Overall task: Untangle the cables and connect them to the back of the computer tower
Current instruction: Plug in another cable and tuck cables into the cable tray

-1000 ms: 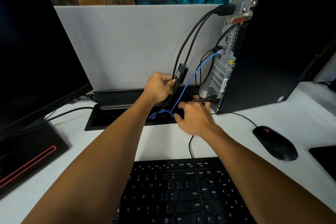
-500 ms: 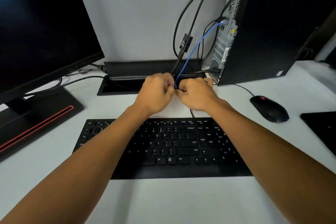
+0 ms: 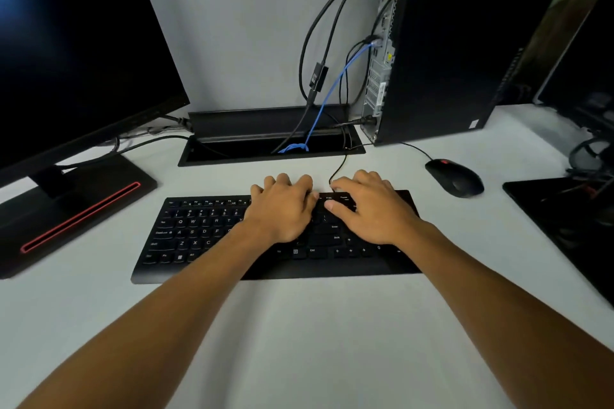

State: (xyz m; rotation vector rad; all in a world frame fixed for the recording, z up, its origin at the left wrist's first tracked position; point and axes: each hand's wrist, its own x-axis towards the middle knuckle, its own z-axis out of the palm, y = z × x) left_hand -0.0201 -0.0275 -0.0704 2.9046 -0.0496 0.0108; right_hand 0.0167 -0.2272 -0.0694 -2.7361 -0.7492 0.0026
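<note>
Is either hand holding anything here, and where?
Nothing is held. The left hand and right hand rest, fingers loosely bent, over the keyboard; the cables hang free.

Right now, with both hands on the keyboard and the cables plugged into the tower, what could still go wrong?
1. The keyboard cable runs taut-looking between the hands toward the cable tray; sliding the keyboard forward could tug it.
2. The blue cable is bunched at the tray edge and may snag.
3. The mouse cord passes beneath the tower and could get pinched.

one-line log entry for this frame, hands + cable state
left hand: on keyboard, holds nothing | right hand: on keyboard, holds nothing | blue cable: plugged into tower | mouse: untouched
</note>
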